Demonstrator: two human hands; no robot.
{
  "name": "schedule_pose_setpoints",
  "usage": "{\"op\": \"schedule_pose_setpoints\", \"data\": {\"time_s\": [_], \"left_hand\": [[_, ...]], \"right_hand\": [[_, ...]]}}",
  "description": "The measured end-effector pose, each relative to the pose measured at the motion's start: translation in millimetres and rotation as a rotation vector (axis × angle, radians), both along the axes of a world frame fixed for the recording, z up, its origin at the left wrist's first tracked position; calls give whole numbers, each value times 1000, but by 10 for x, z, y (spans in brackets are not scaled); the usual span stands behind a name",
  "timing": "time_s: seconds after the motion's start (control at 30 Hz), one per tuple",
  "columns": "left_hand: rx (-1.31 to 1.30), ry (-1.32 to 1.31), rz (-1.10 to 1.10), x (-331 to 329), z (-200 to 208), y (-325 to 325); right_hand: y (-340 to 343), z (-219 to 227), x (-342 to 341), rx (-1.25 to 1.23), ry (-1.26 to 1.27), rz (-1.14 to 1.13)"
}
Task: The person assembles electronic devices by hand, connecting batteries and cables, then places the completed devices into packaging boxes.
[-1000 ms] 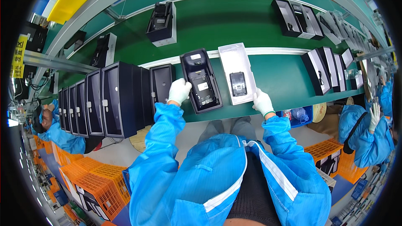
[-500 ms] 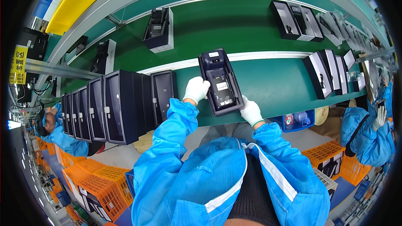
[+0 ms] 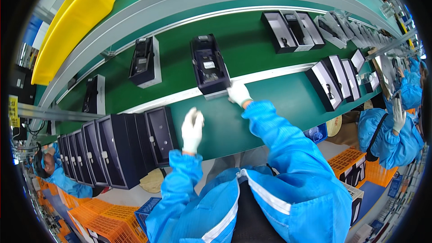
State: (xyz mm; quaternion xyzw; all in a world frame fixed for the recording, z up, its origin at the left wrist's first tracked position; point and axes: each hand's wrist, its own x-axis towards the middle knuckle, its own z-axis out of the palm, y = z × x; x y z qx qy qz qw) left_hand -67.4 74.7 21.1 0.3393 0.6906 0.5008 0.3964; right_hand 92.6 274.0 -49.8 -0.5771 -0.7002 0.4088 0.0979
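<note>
An open dark box [image 3: 198,69] with a black handheld device [image 3: 208,63] inside lies on the green conveyor belt [image 3: 177,47], its near end by the white rail. The gloved fingertips of my right hand [image 3: 239,93] are at the box's near right corner, slightly blurred, not wrapped round it. My left hand [image 3: 192,130], in a white glove, is raised over the near bench, fingers up and holding nothing. Just left of it stands an upright dark box lid [image 3: 161,135], the last in a row of dark lids [image 3: 119,148].
Other boxes with devices sit on the belt, one left [image 3: 146,60] and a group at the far right [image 3: 294,31]. Open boxes holding cables [image 3: 326,85] stand on the bench [image 3: 274,103] at right. People in blue work on both sides. Orange crates [image 3: 112,218] are below.
The box with the device has moved from over the near bench forward onto the belt. My left hand has let go and drawn back; my right hand stays by its corner.
</note>
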Motion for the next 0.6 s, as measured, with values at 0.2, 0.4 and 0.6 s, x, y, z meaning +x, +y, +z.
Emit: {"op": "schedule_pose_setpoints", "data": {"time_s": [0.2,0.4,0.6], "left_hand": [[-98,-151,-40,554,-266,-586],[-215,-167,12,737,-418,-831],[-190,-166,130,965,-315,-659]], "right_hand": [[897,-30,-63,260,330,-99],[1593,114,1146,595,-63,-261],[2264,297,2262,812,-512,-321]]}}
